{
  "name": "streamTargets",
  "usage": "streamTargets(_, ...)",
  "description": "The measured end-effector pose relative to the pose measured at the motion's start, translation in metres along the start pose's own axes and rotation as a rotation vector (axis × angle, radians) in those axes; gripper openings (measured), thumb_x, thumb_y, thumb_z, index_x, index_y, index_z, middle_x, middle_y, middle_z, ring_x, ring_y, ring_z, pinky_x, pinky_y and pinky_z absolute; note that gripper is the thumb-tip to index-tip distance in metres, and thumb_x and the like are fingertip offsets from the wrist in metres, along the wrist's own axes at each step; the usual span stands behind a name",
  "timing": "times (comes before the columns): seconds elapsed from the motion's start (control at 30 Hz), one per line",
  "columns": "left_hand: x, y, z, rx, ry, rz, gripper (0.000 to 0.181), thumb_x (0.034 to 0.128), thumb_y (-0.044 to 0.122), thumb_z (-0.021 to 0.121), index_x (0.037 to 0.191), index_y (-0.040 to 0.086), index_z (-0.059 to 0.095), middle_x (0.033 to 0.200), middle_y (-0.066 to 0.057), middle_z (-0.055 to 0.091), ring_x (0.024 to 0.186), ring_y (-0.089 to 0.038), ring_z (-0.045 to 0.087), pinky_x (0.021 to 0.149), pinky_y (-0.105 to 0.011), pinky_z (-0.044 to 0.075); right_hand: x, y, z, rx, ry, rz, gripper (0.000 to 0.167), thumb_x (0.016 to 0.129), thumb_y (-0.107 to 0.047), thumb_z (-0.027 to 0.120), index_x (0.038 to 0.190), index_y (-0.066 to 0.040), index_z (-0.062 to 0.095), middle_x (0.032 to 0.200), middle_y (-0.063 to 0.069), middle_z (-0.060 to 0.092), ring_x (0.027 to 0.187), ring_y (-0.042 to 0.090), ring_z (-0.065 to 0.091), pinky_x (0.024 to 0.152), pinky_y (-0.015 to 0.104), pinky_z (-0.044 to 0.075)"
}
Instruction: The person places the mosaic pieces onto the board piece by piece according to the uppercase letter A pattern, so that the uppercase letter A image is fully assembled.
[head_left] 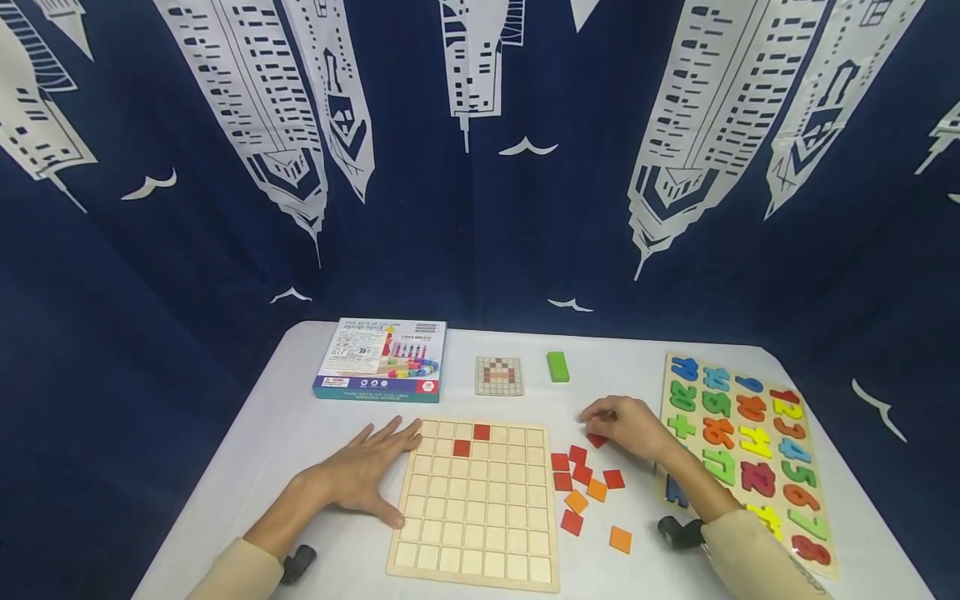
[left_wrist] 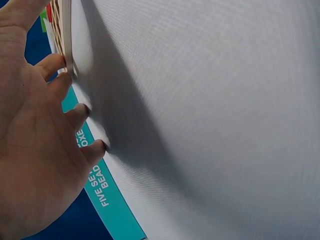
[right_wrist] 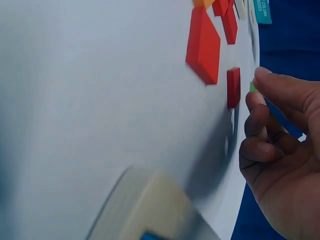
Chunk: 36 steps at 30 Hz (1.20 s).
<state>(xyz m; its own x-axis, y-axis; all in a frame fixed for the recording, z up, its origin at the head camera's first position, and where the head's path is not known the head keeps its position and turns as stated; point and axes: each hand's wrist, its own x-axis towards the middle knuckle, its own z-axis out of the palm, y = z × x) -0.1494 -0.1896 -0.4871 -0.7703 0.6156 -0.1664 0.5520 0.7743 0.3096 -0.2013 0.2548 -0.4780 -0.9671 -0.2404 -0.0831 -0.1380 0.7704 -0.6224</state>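
A wooden grid board (head_left: 480, 500) lies at the middle of the table, with two red square tiles (head_left: 482, 432) in its upper cells. My left hand (head_left: 363, 471) is spread at its left side, thumb and index finger touching the frame; the left wrist view shows the other fingertips on the white cloth. My right hand (head_left: 626, 427) hovers over a loose red tile (right_wrist: 233, 87), its fingers loosely bent. A small gap separates that tile from my fingertips in the right wrist view, and nothing shows between them. Several red and orange tiles (head_left: 577, 501) are scattered right of the board.
Behind the board are a boxed bead set (head_left: 382, 358), a small pattern card (head_left: 498, 376) and a green block (head_left: 558, 367). A number puzzle board (head_left: 738, 467) lies on the right, partly under my right forearm. A dark blue curtain (head_left: 472, 250) hangs behind the table.
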Motion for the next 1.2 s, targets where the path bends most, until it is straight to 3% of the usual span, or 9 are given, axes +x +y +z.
streamTargets(0.13,0.001,0.0,0.0,-0.011,-0.002,-0.006,0.126,0.0468,0.082,0.063,0.148,0.018,0.022,0.155,0.003,0.002,0.14,-0.028,0.002,0.109,-0.056,0.008,-0.003,0.004,-0.003,-0.007,-0.033,0.024,0.02,0.08,-0.02,0.072,0.099,-0.019,0.07,0.086,-0.004,0.06,0.08,0.017,0.052,0.069,0.029,0.047)
streamTargets(0.33,0.001,0.0,0.0,-0.01,0.004,0.002,0.126,0.0466,0.082,0.062,0.147,0.017,0.024,0.155,0.001,0.004,0.14,-0.029,0.004,0.109,-0.057,0.008,-0.009,0.009,-0.007,-0.033,-0.074,-0.002,0.029,0.074,-0.023,0.077,0.102,-0.02,0.07,0.088,-0.004,0.059,0.081,0.017,0.049,0.07,0.031,0.043)
streamTargets(0.7,0.0,-0.001,0.001,-0.018,0.005,0.007,0.125,0.0486,0.081,0.063,0.147,0.016,0.023,0.155,0.0,0.004,0.14,-0.029,0.003,0.109,-0.057,0.008,-0.014,0.018,-0.007,-0.073,-0.072,-0.04,0.03,0.074,-0.017,0.077,0.103,-0.024,0.07,0.095,-0.007,0.059,0.084,0.016,0.05,0.076,0.031,0.047)
streamTargets(1.2,0.0,-0.001,0.0,-0.018,0.0,0.001,0.125,0.0484,0.081,0.063,0.148,0.018,0.022,0.155,0.002,0.002,0.14,-0.027,0.002,0.109,-0.055,0.007,-0.013,0.02,-0.006,-0.072,-0.024,-0.046,0.023,0.073,-0.018,0.078,0.093,-0.022,0.065,0.081,-0.006,0.056,0.073,0.015,0.049,0.061,0.024,0.045)
